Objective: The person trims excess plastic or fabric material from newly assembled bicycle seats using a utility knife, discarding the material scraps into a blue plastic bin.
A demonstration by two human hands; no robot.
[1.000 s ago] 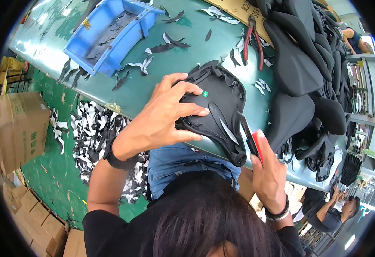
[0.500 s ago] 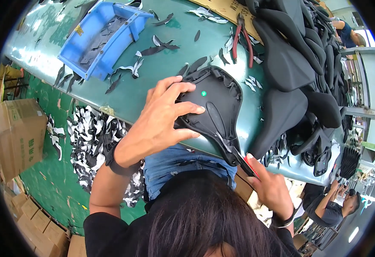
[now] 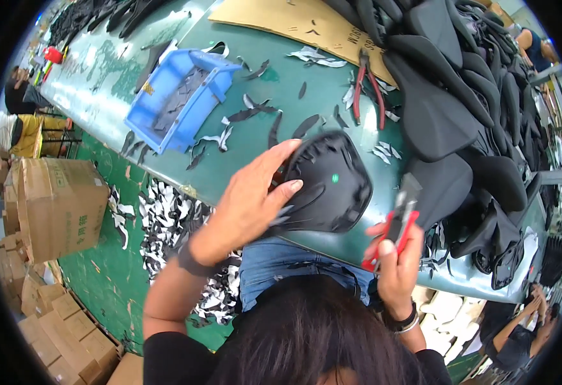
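I see my left fingers (image 3: 273,156) pinch the black seat (image 3: 338,196) at its nine o'clock edge; at its four o'clock, my right fingers (image 3: 388,258) hug a red knife (image 3: 397,228)

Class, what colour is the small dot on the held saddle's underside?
The dot is green, as the head view shows.

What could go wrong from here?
The cutter in the right hand has its blade showing; a swing back could cut the bare left hand. That blade also points toward the piled saddles, so a careless move might scratch one. The held saddle sits near the edge of the table and might slip off.
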